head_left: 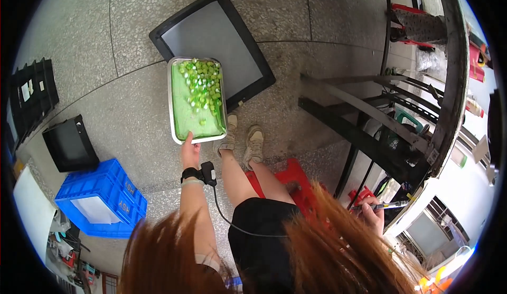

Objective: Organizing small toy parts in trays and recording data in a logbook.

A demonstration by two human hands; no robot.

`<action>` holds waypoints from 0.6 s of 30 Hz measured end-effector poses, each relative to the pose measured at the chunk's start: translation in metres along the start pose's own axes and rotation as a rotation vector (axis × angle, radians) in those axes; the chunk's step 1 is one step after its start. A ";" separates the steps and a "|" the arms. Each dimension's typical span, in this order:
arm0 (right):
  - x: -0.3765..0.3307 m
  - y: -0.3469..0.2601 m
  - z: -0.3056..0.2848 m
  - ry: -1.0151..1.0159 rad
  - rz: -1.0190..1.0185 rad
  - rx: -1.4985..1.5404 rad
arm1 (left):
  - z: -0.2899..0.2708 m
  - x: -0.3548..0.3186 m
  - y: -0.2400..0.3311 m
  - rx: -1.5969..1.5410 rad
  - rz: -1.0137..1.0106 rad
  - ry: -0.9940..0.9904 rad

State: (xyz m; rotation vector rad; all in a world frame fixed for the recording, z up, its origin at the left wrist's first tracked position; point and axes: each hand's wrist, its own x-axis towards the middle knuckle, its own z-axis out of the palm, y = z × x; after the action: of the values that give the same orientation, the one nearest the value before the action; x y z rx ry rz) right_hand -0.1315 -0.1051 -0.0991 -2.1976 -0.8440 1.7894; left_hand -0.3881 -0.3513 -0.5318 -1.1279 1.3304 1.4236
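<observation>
My left hand (pixel 190 149) grips the near edge of a shallow metal tray (pixel 183 112), its thumb over the rim. The tray's bottom looks green. Many small green and white pieces (pixel 203 85) lie heaped toward its far and right side; they are too small to name. Off to the right, my right hand (pixel 373 215) is closed around a slim pen-shaped tool (pixel 391 205) that points right. Hair covers part of the right forearm. A black band and a small black device with a cable sit on my left wrist.
Beyond and partly under the metal tray, a large black-rimmed tray (pixel 216 30) lies on the speckled floor. A blue crate (pixel 100 201) and black bins (pixel 71 143) are at left. A dark metal bench frame (pixel 359 122) stands at right. Below me is a red stool (pixel 290 180).
</observation>
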 end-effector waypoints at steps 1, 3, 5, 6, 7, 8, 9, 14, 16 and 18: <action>0.001 0.001 -0.002 -0.002 0.000 -0.025 | 0.009 -0.003 0.001 -0.017 0.015 0.023; -0.004 0.000 -0.002 0.048 -0.022 -0.045 | 0.020 -0.002 0.001 0.035 0.039 0.042; -0.011 -0.007 0.002 0.053 -0.014 -0.005 | 0.033 0.002 0.001 0.097 0.085 0.123; -0.015 -0.010 -0.002 0.069 -0.010 0.032 | 0.052 -0.003 0.001 0.108 0.086 0.108; -0.016 -0.006 -0.011 0.046 -0.004 0.068 | 0.068 -0.014 0.003 0.150 0.120 0.171; -0.018 -0.001 -0.016 0.049 -0.001 0.082 | 0.081 -0.021 0.005 0.192 0.155 0.233; -0.019 0.001 -0.019 0.055 -0.016 0.085 | 0.090 -0.025 0.008 0.250 0.189 0.258; -0.029 -0.003 -0.026 0.059 -0.056 0.128 | 0.135 -0.045 0.024 0.732 0.471 0.437; -0.033 -0.001 -0.036 0.072 -0.045 0.110 | 0.150 -0.053 0.031 0.957 0.643 0.507; -0.039 -0.002 -0.042 0.091 -0.045 0.142 | 0.168 -0.068 0.036 1.067 0.753 0.607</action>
State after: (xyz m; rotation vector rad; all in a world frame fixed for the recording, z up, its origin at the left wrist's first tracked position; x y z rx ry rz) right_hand -0.0967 -0.1155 -0.0546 -2.1342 -0.7182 1.6609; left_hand -0.4180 -0.1862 -0.4537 -0.2913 2.6709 0.5345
